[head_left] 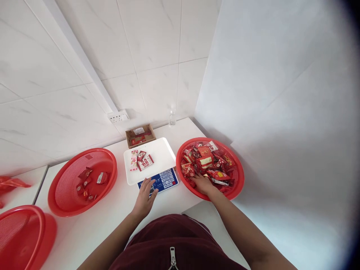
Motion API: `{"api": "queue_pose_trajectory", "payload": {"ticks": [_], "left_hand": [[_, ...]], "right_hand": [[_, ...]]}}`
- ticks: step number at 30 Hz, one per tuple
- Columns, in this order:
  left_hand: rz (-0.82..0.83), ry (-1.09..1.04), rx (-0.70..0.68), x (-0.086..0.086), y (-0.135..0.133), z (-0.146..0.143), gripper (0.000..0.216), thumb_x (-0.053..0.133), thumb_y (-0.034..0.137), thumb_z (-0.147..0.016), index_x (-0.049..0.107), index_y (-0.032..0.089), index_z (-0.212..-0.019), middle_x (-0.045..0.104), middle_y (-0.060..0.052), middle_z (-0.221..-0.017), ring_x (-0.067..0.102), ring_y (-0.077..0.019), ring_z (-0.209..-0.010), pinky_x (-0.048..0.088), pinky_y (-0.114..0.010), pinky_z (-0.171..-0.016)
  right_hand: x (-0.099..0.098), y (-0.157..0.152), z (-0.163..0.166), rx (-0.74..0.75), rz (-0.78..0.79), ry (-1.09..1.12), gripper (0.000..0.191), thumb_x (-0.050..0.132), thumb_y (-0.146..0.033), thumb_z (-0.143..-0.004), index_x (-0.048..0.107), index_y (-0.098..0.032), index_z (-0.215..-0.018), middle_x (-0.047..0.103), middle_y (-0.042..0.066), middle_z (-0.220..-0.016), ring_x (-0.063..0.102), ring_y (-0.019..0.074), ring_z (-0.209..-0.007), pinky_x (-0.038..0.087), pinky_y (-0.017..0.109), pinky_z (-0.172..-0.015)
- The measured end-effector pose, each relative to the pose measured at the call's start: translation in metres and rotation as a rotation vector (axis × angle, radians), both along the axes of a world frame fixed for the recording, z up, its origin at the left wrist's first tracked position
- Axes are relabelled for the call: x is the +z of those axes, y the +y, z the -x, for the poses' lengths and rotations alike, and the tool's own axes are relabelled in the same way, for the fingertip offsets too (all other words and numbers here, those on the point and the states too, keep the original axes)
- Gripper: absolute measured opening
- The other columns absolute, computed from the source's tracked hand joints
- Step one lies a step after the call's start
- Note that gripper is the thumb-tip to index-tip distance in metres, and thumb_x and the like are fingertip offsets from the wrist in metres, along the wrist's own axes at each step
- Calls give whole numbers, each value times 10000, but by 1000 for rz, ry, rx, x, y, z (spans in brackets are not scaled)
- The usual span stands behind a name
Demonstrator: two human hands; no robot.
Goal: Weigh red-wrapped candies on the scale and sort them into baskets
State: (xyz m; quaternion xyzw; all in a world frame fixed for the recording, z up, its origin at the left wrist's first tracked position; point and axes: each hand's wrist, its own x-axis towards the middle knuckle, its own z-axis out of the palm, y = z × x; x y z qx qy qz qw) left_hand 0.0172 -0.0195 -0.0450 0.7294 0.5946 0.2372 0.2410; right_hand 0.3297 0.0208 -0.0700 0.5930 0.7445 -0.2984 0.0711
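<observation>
My left hand [144, 198] rests with fingers spread at the blue keypad panel of a digital scale [169, 179], holding nothing. On the scale's white tray [157, 150] lie a pink-and-white wrapped stick [133, 160], a small red packet [141, 155] and a red-and-white packet [145, 162]. My right hand [203, 184] reaches over the near rim of a red plastic basket [240, 176] full of red wrapped sweets [206, 161]. Its fingertips are among the packets and partly hidden, so their grip does not show.
A small cardboard box [140, 135] with red packets stands behind the scale, near a clear bottle [172, 118]. Leftward are a red basket [60, 187] holding several packets and another red basket [42, 225]. Walls border the table [112, 221] at the back and right.
</observation>
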Motion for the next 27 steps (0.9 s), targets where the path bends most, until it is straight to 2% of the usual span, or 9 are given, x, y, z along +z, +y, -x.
{"api": "queue_pose_trajectory", "payload": {"ticks": [2, 4, 7, 11, 14, 17, 19, 23, 27], "left_hand": [[-4, 4, -19, 0, 1, -2, 400, 415, 396, -882, 489, 218, -1231, 471, -103, -1337, 299, -257, -1332, 330, -488, -1051], [0, 10, -29, -1, 1, -3, 401, 416, 398, -881, 490, 216, -1230, 481, -100, -1330, 298, -261, -1332, 330, -495, -1050], [11, 16, -40, -3, 0, -4, 401, 420, 401, -877, 495, 215, -1225, 488, -101, -1323, 298, -267, -1331, 329, -503, -1049], [17, 11, -42, -2, -1, -2, 388, 421, 390, -879, 486, 238, -1229, 483, -88, -1329, 294, -260, -1334, 329, -503, -1048], [28, 13, -25, 1, -2, 1, 376, 421, 384, -880, 492, 233, -1217, 492, -90, -1316, 307, -253, -1328, 332, -489, -1049], [34, 8, -13, 3, -2, 4, 362, 427, 379, -877, 499, 239, -1203, 505, -85, -1299, 337, -248, -1312, 343, -478, -1043], [47, 4, -18, 3, -2, 4, 362, 425, 380, -877, 499, 238, -1201, 508, -83, -1296, 340, -245, -1310, 342, -471, -1045], [71, -1, -39, 4, 2, -1, 376, 416, 389, -875, 494, 236, -1209, 502, -84, -1306, 325, -248, -1318, 334, -473, -1048], [71, 0, -58, 8, 5, -8, 384, 414, 389, -875, 492, 228, -1215, 495, -85, -1318, 321, -247, -1321, 330, -464, -1050]], "right_hand": [[-3, 6, 7, 43, -1, -119, 575, 500, -120, -736, 462, -269, -1291, 364, 83, -1434, 237, 290, -1342, 285, 489, -994], [-5, 10, 12, 38, -57, -172, 514, 473, -135, -771, 482, -245, -1272, 396, 127, -1404, 298, 298, -1310, 265, 500, -990], [-4, 14, 17, 3, -127, -141, 436, 413, -135, -812, 520, -228, -1225, 505, 148, -1298, 456, 265, -1193, 309, 434, -958], [0, 17, 13, -72, -106, -94, 447, 437, -178, -813, 488, -267, -1248, 615, 95, -1163, 584, 234, -1019, 411, 344, -829], [4, 19, 0, -274, -83, 116, 462, 464, -182, -796, 487, -251, -1252, 645, 70, -1116, 608, 213, -971, 432, 315, -822], [11, 20, -16, -434, -112, 422, 497, 534, -161, -735, 515, -193, -1230, 588, 76, -1221, 553, 195, -1083, 397, 296, -929], [18, 17, -24, -493, -91, 549, 485, 550, -188, -731, 531, -174, -1215, 579, 79, -1234, 544, 195, -1097, 387, 314, -959], [31, 9, -30, -586, 3, 722, 426, 530, -261, -766, 553, -202, -1187, 634, 56, -1142, 614, 181, -947, 458, 328, -877], [40, 5, -29, -627, -59, 742, 406, 517, -333, -782, 560, -213, -1168, 634, 49, -1137, 611, 182, -951, 462, 329, -868]]}}
